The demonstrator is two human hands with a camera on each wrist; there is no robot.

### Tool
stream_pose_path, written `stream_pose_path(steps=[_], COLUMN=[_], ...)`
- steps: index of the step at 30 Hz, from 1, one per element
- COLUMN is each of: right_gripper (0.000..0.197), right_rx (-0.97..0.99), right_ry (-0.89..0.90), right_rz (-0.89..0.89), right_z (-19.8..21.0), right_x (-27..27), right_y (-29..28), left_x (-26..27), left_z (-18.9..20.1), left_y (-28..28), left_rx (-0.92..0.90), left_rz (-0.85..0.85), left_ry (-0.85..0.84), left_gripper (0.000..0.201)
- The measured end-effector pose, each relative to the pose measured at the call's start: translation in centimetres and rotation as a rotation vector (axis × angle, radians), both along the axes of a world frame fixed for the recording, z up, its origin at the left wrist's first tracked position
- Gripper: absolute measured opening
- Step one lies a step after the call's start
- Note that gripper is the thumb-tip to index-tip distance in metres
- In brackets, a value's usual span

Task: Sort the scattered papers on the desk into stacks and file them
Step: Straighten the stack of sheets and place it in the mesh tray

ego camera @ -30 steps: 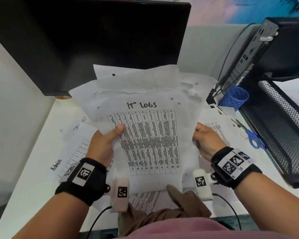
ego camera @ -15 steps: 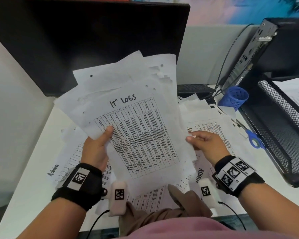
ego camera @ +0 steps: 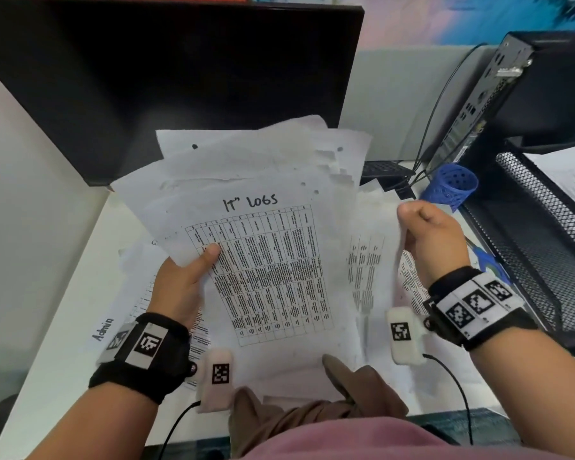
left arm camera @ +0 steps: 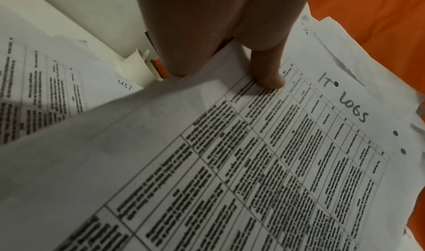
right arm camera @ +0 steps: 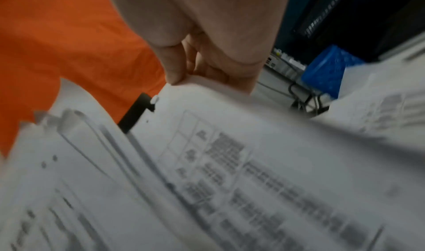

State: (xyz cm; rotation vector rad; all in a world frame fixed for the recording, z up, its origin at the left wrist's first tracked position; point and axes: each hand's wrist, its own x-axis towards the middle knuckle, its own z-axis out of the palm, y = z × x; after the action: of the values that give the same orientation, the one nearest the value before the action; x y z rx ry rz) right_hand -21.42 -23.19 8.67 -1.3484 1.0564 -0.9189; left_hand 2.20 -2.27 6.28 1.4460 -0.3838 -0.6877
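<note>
The left hand (ego camera: 180, 287) has the stack (ego camera: 263, 247) up off the bench (ego camera: 47, 376), thumb (left arm camera: 268, 73) pressed flat on the top sheet and the other fingers tucked behind, so it's clamped on that fanned bundle. Top page reads "IT LOGS" in marker over a dense printed table, and punch holes show along the far edges of the sheets behind it. Over on the other side, the right hand (ego camera: 435, 237) is curled tight, thumb and fingers pinching the edge of a single sheet (ego camera: 369, 260) and holding it just beside the stack, its left part tucked behind the stack's right edge. The right wrist view is blurred, but the pinch on the paper's edge (right arm camera: 207, 84) is plain enough. More papers (ego camera: 127, 293) lie scattered on the bench under both hands, one marked "Admin" near the left wrist. Behind the stack stands a dark monitor (ego camera: 180, 78). To the right sit a blue mesh cup (ego camera: 452, 185), blue-handled scissors (ego camera: 488, 260) partly hidden by the right wrist, and a black mesh tray (ego camera: 545, 247) with paper in its upper tier.
</note>
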Motion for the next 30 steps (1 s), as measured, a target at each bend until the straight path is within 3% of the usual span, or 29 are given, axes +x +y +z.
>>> stream_pose_path(steps=[4,6,8,13,17,22,25,26,30], right_gripper=[0.021,0.028,0.026,0.025,0.026,0.031,0.019,0.011,0.012], right_rx=[0.022,-0.037,-0.088,0.003,0.046,0.094,0.182,0.204,0.194], right_ry=[-0.153,-0.16,-0.166,-0.396,-0.423,-0.513,-0.606,-0.611,-0.495], right_rz=[-0.008,0.042,0.065,0.103,0.167,0.122,0.107,0.116,0.128], right_z=[1.8,2.9,4.0,6.1,5.9,6.2,6.2,6.2,6.2], right_x=[1.8,2.3,2.4,2.0,3.1,3.5,3.1,3.2,3.5], right_y=[-0.3,-0.3,-0.5,-1.0,0.6,1.3,0.5,0.4,1.2], left_x=[-0.3,-0.3,0.0,0.7,-0.6,-1.4,-1.5,-1.7,-2.1], left_z=[0.1,0.2,0.5,1.0,1.3,1.2,1.4,1.4,1.5], left_y=[-0.5,-0.7,-0.7,-0.4,-0.9,-1.3,-1.3,-1.3,-1.6], left_rx=[0.045,0.07,0.07,0.036,0.04,0.028,0.016,0.02,0.01], left_rz=[-0.059,-0.083,-0.072,-0.034,-0.091,-0.106,-0.097,-0.098,-0.094], left_ry=[-0.052,-0.08,-0.093,-0.081,-0.067,-0.05,-0.066,-0.078,-0.117], left_gripper=[0.022,0.017,0.016,0.018,0.025,0.029,0.03,0.03,0.02])
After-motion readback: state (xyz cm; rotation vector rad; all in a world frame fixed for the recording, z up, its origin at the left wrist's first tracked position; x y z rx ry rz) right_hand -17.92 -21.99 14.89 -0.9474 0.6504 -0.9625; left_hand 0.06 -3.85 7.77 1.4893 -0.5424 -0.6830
